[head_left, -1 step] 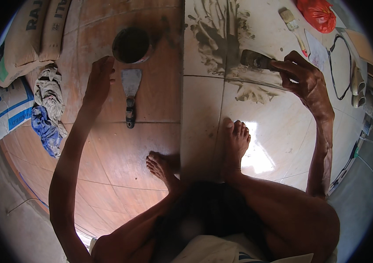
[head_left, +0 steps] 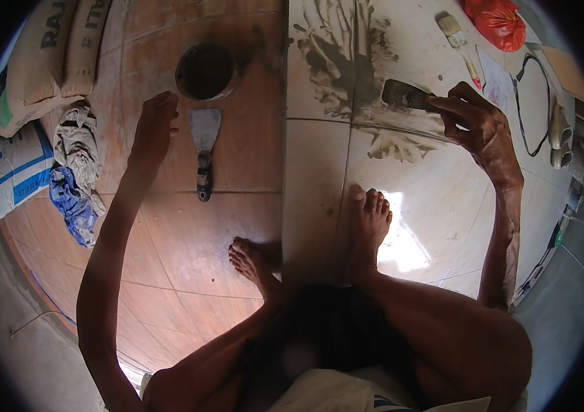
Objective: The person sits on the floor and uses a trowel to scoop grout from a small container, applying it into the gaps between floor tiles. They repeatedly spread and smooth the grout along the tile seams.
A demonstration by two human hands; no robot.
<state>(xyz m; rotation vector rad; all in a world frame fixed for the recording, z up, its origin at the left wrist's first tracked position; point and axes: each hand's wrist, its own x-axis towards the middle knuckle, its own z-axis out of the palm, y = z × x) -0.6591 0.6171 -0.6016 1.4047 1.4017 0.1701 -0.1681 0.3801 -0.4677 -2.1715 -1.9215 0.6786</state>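
Observation:
My right hand [head_left: 474,120] is closed on a putty knife [head_left: 405,95], its wide dark blade low over the cream tiles [head_left: 319,165]. Dark grey paste [head_left: 336,69] is smeared along the tile joints beside the blade, with a lighter streaked patch nearer me. On the brown side of the floor, my left hand [head_left: 154,127] hovers with loosely bent fingers apart and nothing visible in them. Just beyond its fingertips stands a round tub [head_left: 205,71] with a dark inside. A second putty knife [head_left: 204,151] lies flat below the tub, blade pointing away from me.
A paintbrush [head_left: 460,48], a red plastic bag [head_left: 498,26] and a black cord loop [head_left: 520,106] lie at the far right. Brown sacks [head_left: 48,62], a white-and-blue sack [head_left: 10,182] and crumpled cloths [head_left: 75,147] line the left. My bare feet [head_left: 371,223] straddle the colour boundary.
The putty knife in my right hand has shifted slightly to the right. My left hand has drawn back a little from the tub.

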